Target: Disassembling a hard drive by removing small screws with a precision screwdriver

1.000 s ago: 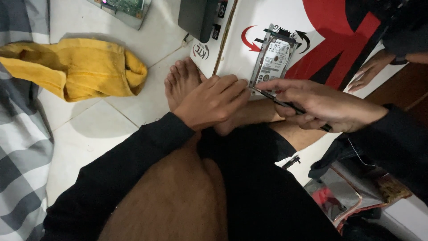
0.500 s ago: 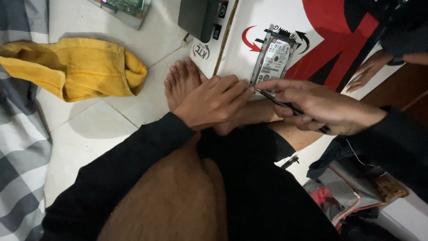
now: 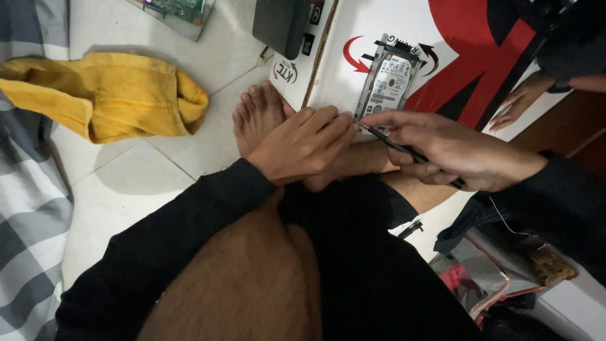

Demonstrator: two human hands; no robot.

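A silver hard drive (image 3: pixel 386 81) in a black bracket lies on a white and red cardboard box (image 3: pixel 467 57). My right hand (image 3: pixel 456 151) holds a thin dark screwdriver (image 3: pixel 404 149) with its tip at the drive's lower left corner. My left hand (image 3: pixel 304 144) rests over my bare foot (image 3: pixel 259 117), its fingertips close to that same corner of the drive. Whether the fingers pinch anything is hidden.
A yellow towel (image 3: pixel 107 95) lies on the white tiled floor at the left, beside a grey checked cloth (image 3: pixel 25 208). A green circuit board (image 3: pixel 177 9) and a dark grey box (image 3: pixel 281 25) sit at the top. Another person's hand (image 3: pixel 521 101) rests on the box. Bags lie at the lower right.
None of note: both hands stay at the drive's lower corner, and the screwdriver tip has shifted only slightly.
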